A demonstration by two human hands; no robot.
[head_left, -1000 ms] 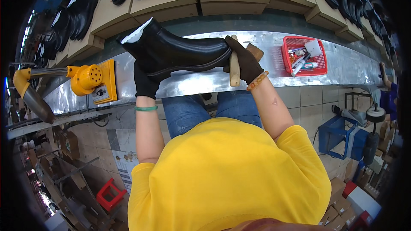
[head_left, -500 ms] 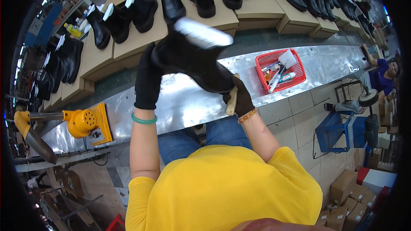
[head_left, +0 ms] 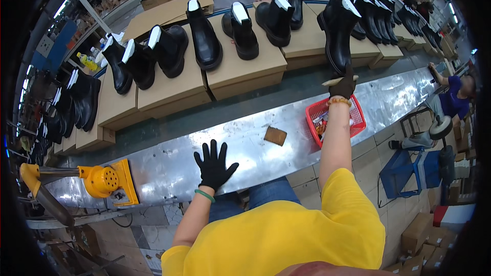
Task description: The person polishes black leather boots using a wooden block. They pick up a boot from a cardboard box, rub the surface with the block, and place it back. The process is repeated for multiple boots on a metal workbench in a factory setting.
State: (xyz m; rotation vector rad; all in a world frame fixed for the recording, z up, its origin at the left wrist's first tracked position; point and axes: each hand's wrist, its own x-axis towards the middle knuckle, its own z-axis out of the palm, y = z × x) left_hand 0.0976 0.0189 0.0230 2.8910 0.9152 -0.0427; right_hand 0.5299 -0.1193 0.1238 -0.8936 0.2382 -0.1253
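Note:
My left hand (head_left: 216, 166), in a black glove, lies with fingers spread on the metal bench (head_left: 174, 166) and holds nothing. Stretched far to the right, my right hand (head_left: 342, 86) in a dark glove grips the toe of a black ankle boot (head_left: 338, 38). White lining shows at the boot's top, and its sole end points toward me. A pale, wood-coloured stick-like handle (head_left: 332, 82) pokes out across the same hand; its working end is hidden. Below the wrist sits a red basket (head_left: 311, 127) of small tools. A brown block-like pad (head_left: 275, 135) rests on the bench between my hands.
Cardboard boxes (head_left: 245, 81) along the bench's far side carry several black boots (head_left: 204, 38). A yellow machine head (head_left: 105, 181) stands at the left end. To the right are a person in purple (head_left: 452, 94) and a blue stool-like frame (head_left: 404, 171).
The boot, earlier between both hands above the bench, has moved right and away in my right hand. My left hand has let go and come down flat. The brown pad is now visible.

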